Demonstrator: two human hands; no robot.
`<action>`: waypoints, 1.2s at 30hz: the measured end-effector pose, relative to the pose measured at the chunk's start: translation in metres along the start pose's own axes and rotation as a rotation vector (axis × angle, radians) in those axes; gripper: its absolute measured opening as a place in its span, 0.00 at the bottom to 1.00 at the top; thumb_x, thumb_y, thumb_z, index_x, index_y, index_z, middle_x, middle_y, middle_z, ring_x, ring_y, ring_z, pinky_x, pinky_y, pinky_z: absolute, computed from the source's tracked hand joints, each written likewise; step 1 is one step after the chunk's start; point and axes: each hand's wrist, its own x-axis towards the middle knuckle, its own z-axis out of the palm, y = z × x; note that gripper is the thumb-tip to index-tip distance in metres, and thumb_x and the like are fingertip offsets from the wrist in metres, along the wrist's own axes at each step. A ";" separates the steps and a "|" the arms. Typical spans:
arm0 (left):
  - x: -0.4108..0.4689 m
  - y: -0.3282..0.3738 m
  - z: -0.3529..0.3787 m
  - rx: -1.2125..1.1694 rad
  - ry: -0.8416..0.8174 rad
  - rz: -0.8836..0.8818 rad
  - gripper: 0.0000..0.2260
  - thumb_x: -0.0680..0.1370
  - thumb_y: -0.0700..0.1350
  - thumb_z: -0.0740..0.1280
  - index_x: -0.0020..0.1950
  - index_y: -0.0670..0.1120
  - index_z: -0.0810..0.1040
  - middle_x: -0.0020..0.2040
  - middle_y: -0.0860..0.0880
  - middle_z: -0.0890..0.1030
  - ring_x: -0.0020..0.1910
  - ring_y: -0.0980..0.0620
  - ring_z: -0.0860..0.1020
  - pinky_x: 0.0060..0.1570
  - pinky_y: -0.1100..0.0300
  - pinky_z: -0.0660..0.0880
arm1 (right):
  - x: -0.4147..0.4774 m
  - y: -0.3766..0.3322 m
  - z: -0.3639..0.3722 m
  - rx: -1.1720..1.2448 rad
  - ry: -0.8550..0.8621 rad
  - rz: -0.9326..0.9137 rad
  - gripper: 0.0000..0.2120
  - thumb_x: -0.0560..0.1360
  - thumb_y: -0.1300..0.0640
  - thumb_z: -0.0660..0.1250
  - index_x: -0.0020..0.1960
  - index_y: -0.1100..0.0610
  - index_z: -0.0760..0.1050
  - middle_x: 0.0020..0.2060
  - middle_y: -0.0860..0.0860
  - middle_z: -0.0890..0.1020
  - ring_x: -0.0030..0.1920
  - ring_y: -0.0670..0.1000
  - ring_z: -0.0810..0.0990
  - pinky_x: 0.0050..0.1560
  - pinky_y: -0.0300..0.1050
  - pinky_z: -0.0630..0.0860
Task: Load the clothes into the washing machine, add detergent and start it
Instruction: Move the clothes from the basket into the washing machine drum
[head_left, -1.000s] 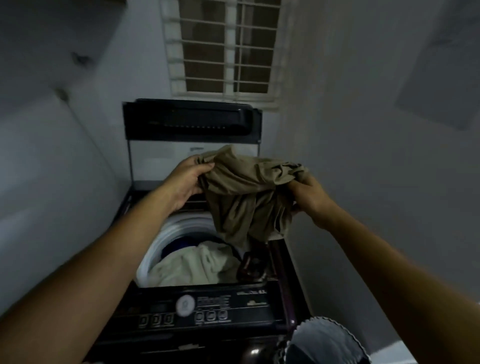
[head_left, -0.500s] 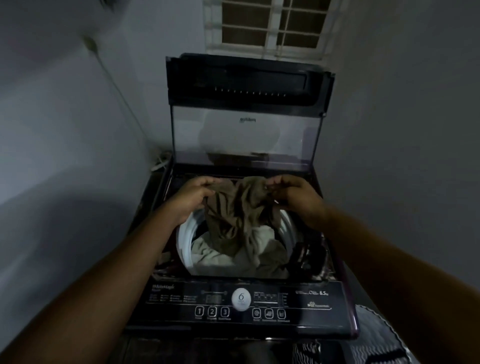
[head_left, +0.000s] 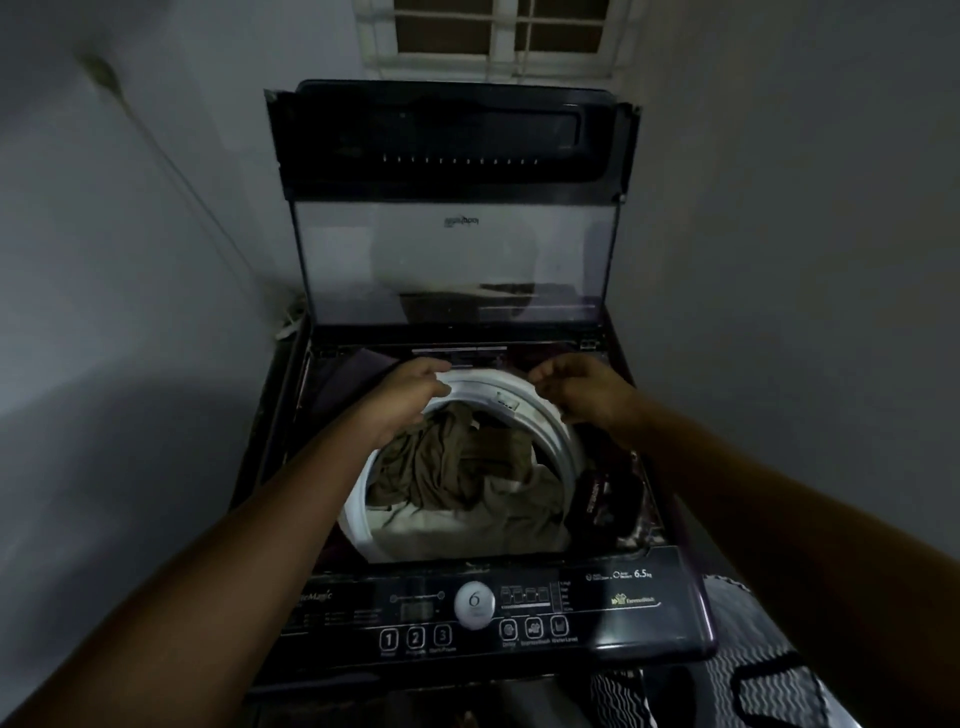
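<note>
Filling the middle of the dim view, a dark top-loading washing machine (head_left: 337, 395) is standing in a corner between grey walls, under a barred window (head_left: 498, 36). Its glass-panelled lid (head_left: 457, 260) is standing raised at the back. Below it the white-rimmed drum (head_left: 563, 449) is lying open, and along the near edge the control panel (head_left: 363, 618) is facing the camera. A black-and-white striped fabric (head_left: 769, 670) is showing at the lower right, beside the machine. The clothes are sitting inside the drum: a brown garment (head_left: 457, 457) is lying crumpled on top, toward the back, and is partly covering a pale garment (head_left: 467, 525) that is showing at the front. Both bare forearms are reaching in from the bottom corners. The left hand (head_left: 410, 395) is hovering over the back left of the drum's rim, above the brown garment, its fingers loosely curled and holding nothing. The right hand (head_left: 582, 392) is hovering over the back right of the rim, its fingers likewise loosely curled and grasping nothing; whether either hand is touching the rim is unclear. A round silver dial (head_left: 474, 605) is sitting mid-panel, with three numbered buttons (head_left: 414, 638) lying just left of it
</note>
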 end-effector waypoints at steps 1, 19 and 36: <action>0.002 0.005 0.007 0.010 -0.012 0.008 0.19 0.81 0.43 0.63 0.72 0.52 0.72 0.68 0.48 0.73 0.65 0.48 0.72 0.60 0.53 0.73 | -0.001 0.002 -0.005 0.001 0.005 0.005 0.06 0.77 0.64 0.66 0.53 0.61 0.80 0.40 0.55 0.79 0.42 0.54 0.76 0.42 0.47 0.73; -0.017 0.110 0.286 0.240 -0.444 0.216 0.18 0.81 0.43 0.65 0.70 0.52 0.74 0.68 0.50 0.74 0.66 0.50 0.73 0.61 0.52 0.73 | -0.110 0.153 -0.186 0.089 0.410 0.190 0.09 0.78 0.62 0.64 0.57 0.63 0.77 0.40 0.52 0.77 0.43 0.51 0.75 0.39 0.42 0.73; 0.018 -0.169 0.595 0.397 -0.511 -0.237 0.14 0.81 0.41 0.65 0.66 0.48 0.76 0.63 0.49 0.76 0.58 0.52 0.74 0.49 0.60 0.71 | -0.169 0.558 -0.165 0.263 0.266 0.613 0.03 0.72 0.63 0.67 0.42 0.60 0.80 0.32 0.54 0.76 0.33 0.51 0.74 0.36 0.46 0.72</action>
